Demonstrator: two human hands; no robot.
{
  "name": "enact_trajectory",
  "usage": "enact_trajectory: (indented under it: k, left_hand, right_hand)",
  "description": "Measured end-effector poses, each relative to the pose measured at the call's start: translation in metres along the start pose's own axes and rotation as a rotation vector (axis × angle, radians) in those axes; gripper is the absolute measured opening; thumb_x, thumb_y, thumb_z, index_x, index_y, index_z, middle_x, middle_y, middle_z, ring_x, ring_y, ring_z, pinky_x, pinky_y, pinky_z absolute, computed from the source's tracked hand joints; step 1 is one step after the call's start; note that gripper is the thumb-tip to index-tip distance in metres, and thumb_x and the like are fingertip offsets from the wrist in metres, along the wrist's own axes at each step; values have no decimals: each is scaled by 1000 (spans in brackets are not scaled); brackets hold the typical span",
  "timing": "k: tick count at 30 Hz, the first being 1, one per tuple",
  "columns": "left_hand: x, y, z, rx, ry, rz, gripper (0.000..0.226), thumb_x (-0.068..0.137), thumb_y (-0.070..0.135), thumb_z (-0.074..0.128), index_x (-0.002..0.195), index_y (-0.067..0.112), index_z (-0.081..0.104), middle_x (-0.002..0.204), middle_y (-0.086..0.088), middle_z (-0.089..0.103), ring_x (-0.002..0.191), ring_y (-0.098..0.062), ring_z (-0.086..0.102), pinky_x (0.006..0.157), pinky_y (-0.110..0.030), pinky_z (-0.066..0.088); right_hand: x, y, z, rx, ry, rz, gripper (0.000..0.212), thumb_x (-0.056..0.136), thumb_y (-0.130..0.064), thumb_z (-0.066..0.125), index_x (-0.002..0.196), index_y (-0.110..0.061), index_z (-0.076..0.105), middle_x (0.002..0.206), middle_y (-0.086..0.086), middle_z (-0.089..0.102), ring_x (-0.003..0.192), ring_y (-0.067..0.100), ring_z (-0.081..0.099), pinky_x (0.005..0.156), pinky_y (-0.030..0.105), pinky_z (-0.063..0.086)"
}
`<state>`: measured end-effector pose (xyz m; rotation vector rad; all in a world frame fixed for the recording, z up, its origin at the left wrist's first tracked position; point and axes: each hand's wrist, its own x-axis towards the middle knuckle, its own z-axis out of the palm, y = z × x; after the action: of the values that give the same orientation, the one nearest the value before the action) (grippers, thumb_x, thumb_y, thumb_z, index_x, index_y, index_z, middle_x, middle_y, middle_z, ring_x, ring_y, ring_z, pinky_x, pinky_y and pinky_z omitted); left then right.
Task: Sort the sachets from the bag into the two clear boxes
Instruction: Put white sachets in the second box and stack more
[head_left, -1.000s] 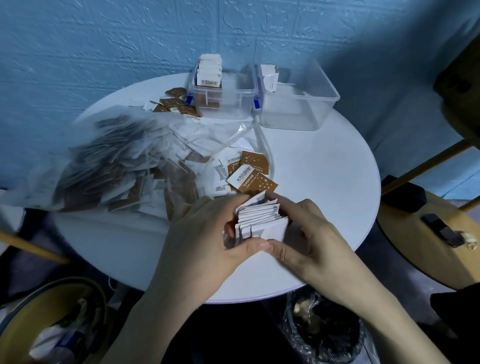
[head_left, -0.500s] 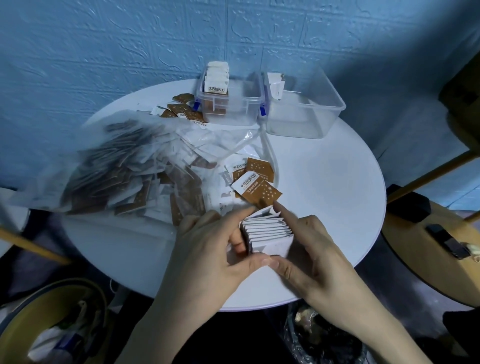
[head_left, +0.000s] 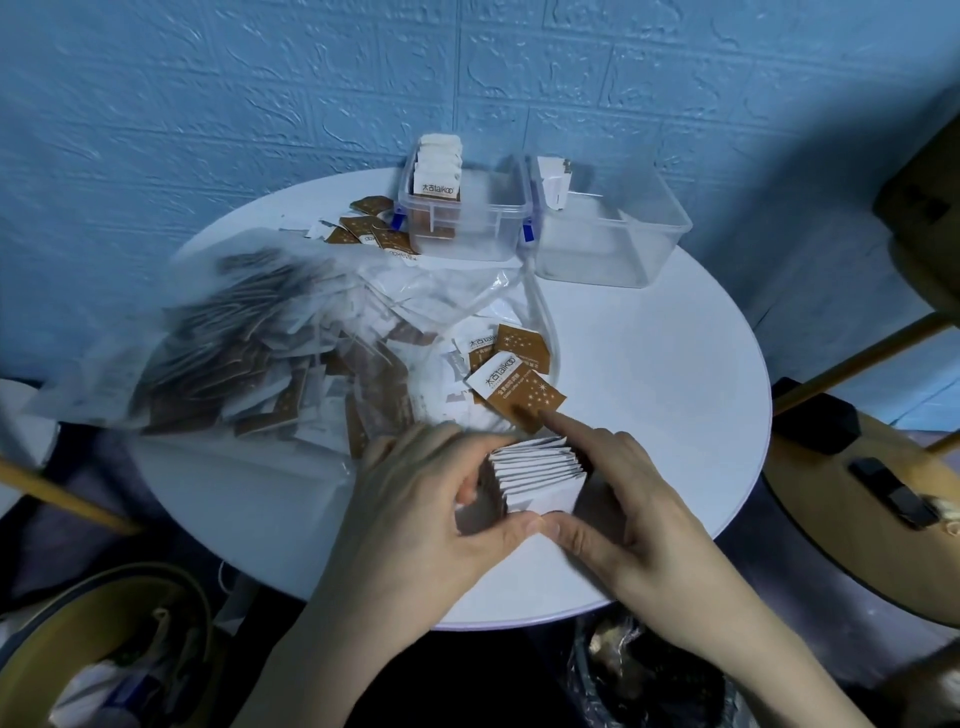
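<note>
Your left hand (head_left: 421, 499) and right hand (head_left: 631, 512) both close round one stack of sachets (head_left: 537, 475) standing on edge near the front of the round white table (head_left: 649, 395). The stack sits squarely between your palms: left fingers curl over its far left corner, right fingers wrap its right side, and your two thumbs meet, tips touching, against its near face. Your right forefinger reaches past the stack and points at, perhaps touches, a loose brown-and-white sachet (head_left: 517, 389) lying flat just beyond it (whether there is contact is hard to tell).

The clear plastic bag (head_left: 249, 343) lies on its side to the left, mouth towards the middle of the table, still packed with sachets, some spilling out near your hands. At the back edge stand the two clear boxes, side by side and touching: the left box (head_left: 467, 218) holds an upright row of sachets at its left end, the right box (head_left: 608, 234) only a few at its back left corner. A few more brown sachets (head_left: 371, 228) lie scattered just left of the left box
</note>
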<state>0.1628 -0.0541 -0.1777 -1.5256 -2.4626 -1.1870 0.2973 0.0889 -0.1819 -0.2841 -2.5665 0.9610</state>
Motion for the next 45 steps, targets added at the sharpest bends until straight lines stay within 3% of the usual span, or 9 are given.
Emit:
enact_trajectory:
  k: [4,8,12,18,23,30,34,38,45]
  left_hand:
    - [-1,-2,0,-47,9,-17,54,68,63,60,117,40,61,105,14,54,104,-12,54,85,-43,47]
    - [-4,-9,4,-22,75,17,64,65,65,60,121,32,57,113,14,60,107,-8,52,90,-39,44]
    - [-6,-10,5,0,50,21,58,66,64,59,113,31,62,108,16,60,103,-7,52,88,-33,34]
    - [-2,-9,3,-22,55,38,49,66,60,62,102,28,69,101,19,62,98,-9,56,83,-41,44]
    - [-1,-9,5,-56,67,34,49,64,62,63,103,34,66,100,19,59,98,-7,54,84,-36,38]
    - [-8,-11,7,146,11,36,53,77,65,50,110,27,67,106,11,55,104,-13,52,87,-33,34]
    - [-13,-4,10,311,-11,44,55,87,61,39,114,21,65,113,5,56,107,-19,53,87,-34,34]
    - [-16,4,17,391,26,67,56,89,52,39,118,11,63,117,-3,59,108,-25,54,89,-37,35]
    - [-19,7,23,444,-8,44,57,92,44,33,122,4,60,122,-9,58,113,-28,53,94,-40,34]
  right_hand:
    - [7,0,-8,11,-56,11,51,85,-41,66,132,-32,49,114,-30,51,109,0,48,87,11,37]
    - [15,0,-17,5,-135,60,45,78,-43,72,118,-40,51,105,-19,54,100,3,51,77,11,38]
    - [19,1,-19,33,-177,84,44,77,-40,75,114,-41,50,105,-15,55,100,9,52,77,15,40]
    - [19,-3,-13,21,-157,41,44,78,-45,73,116,-32,56,105,-25,52,103,11,52,84,28,44]
    - [20,-3,-17,58,-195,58,41,81,-45,71,118,-32,56,110,-20,58,108,12,55,87,36,48]
    - [11,2,-15,-32,-113,74,64,78,-52,72,134,-36,45,118,-23,53,115,5,48,92,19,40]
    - [2,3,-10,-142,-68,27,59,83,-63,57,135,-43,36,122,-25,46,118,2,44,95,14,35]
    - [-3,-2,-2,-266,-26,-24,56,92,-59,46,140,-32,36,126,-15,43,117,6,43,97,18,35]
    - [-2,-8,-1,-297,-48,-5,58,94,-57,40,141,-24,40,125,-13,45,112,6,42,95,13,31]
